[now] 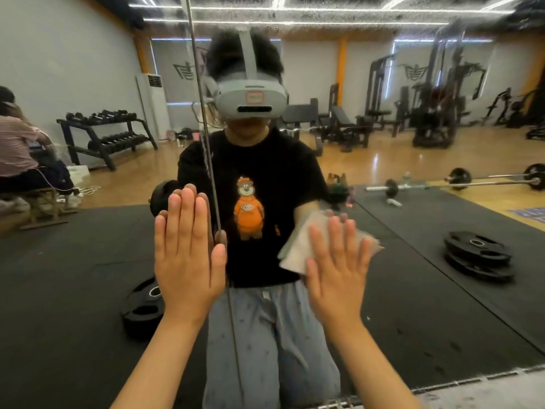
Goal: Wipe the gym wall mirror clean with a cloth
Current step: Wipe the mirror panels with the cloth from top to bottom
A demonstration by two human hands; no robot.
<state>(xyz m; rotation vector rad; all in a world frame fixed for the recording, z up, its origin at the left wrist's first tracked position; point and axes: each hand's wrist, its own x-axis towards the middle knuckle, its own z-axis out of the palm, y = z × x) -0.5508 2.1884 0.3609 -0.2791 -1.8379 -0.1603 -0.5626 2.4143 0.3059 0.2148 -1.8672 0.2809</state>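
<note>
Head view: the left hand (pixel 188 261) lies flat with its fingers (pixel 188 214) straight and pressed together, while the right hand (pixel 339 276) has its fingers (pixel 336 234) straight and slightly spread. Under the right fingers, and showing past their tips and the thumb side, a pale cloth (pixel 295 249) is pressed against the mirror (pixel 413 255). Just right of the left fingers runs a vertical seam (pixel 206 143) in the glass, with a kneeling person's reflection (pixel 250 160) beyond.
</note>
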